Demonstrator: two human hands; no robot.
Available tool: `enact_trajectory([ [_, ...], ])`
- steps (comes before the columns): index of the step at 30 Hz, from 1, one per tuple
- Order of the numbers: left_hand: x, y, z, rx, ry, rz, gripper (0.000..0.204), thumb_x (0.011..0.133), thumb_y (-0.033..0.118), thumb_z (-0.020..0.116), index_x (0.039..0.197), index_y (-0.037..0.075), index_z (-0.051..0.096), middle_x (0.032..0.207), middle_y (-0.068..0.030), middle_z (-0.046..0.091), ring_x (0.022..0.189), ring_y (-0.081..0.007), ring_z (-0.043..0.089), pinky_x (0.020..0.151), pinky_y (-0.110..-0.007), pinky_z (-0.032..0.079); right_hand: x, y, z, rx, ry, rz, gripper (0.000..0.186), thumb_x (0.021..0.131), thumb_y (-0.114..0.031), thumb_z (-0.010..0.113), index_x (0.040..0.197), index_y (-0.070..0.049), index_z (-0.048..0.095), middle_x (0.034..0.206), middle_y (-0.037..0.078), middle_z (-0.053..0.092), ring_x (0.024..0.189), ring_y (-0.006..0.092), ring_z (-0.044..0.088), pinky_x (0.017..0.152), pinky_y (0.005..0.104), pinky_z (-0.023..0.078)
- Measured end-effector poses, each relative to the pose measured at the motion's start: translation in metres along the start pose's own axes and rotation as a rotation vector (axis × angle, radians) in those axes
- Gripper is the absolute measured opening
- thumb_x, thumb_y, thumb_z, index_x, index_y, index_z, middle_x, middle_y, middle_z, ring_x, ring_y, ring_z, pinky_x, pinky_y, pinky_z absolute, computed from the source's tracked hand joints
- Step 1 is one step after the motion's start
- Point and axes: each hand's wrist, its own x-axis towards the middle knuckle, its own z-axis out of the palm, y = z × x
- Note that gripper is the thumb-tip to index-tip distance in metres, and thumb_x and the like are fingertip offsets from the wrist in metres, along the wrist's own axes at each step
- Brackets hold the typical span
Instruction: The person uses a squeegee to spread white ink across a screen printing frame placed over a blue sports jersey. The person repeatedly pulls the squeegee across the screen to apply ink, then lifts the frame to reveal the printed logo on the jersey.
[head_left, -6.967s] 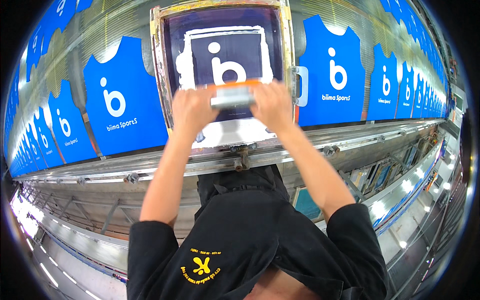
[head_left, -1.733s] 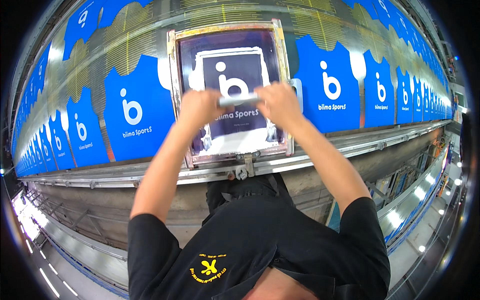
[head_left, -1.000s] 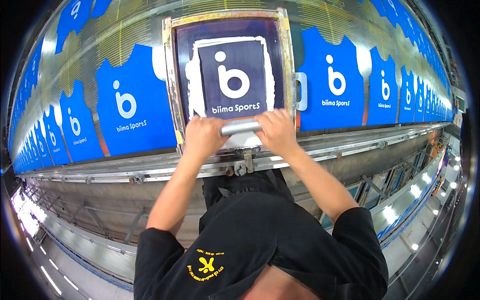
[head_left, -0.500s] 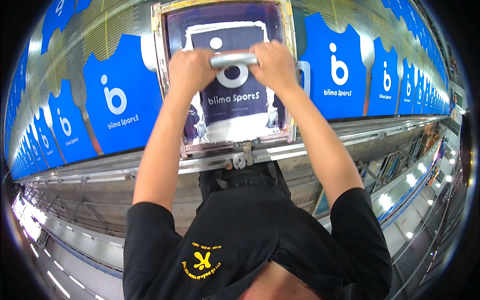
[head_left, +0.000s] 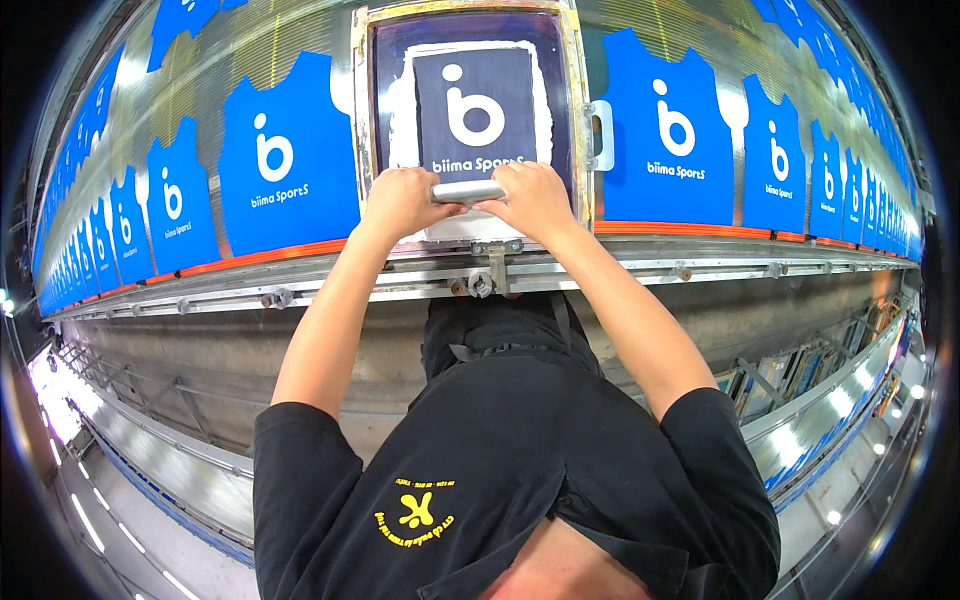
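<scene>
A screen-printing frame (head_left: pixel 363 100) with worn, yellowish edges lies flat in front of me. Its dark mesh (head_left: pixel 500 75) carries a white round-shaped design with lettering, bordered by a ragged band of white ink (head_left: pixel 543 100). Near the frame's close end, both my hands grip the silvery handle of a squeegee (head_left: pixel 467 191). My left hand (head_left: pixel 403 203) wraps its left end, and my right hand (head_left: pixel 533 202) wraps the right end. The squeegee's blade is hidden beneath the handle and my hands. More white ink (head_left: pixel 470 228) shows just below it.
Blue cut fabric pieces with white prints lie in rows, one left (head_left: pixel 277 160) and one right (head_left: pixel 672 135) of the frame. A white handle (head_left: pixel 602 135) juts from the frame's right side. A metal rail (head_left: pixel 380 285) with a clamp (head_left: pixel 490 275) runs along the near edge.
Both hands have drawn the squeegee toward me, from the design's middle to the frame's near end. More of the white design shows above it. The frame appears farther right in view.
</scene>
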Motion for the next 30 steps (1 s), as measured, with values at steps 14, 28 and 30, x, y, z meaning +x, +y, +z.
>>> enact_trajectory([
  [14,0.119,-0.037,-0.074,-0.110,-0.049,0.017,0.069,0.077,0.074,0.080,0.110,0.013,0.083,0.095,-0.0147,0.079,0.095,-0.0343,0.077,0.083,-0.047,0.061,0.018,0.117,-0.065,0.247,0.617,0.629,0.035,0.103,-0.036,0.073,0.108,-0.001,0.077,0.101,0.012,0.078,0.094,0.0252,0.074,0.086,0.0364,0.057],
  [28,0.198,-0.092,-0.075,-0.255,0.144,0.091,0.040,0.082,0.044,0.087,0.110,0.015,0.082,0.095,-0.0113,0.080,0.092,-0.0362,0.075,0.087,-0.048,0.058,0.041,0.099,-0.084,0.798,0.466,0.938,0.035,0.102,-0.031,0.075,0.124,-0.003,0.073,0.074,-0.005,0.056,0.056,0.0040,0.045,0.046,0.0247,0.032],
  [30,0.171,-0.084,-0.065,-0.253,0.248,0.128,0.040,0.080,0.045,0.089,0.106,0.016,0.082,0.093,-0.0121,0.079,0.092,-0.0365,0.075,0.085,-0.048,0.057,0.043,0.093,-0.091,0.819,0.471,0.916,0.035,0.102,-0.030,0.075,0.124,-0.003,0.073,0.075,-0.005,0.057,0.054,0.0040,0.044,0.046,0.0244,0.032],
])
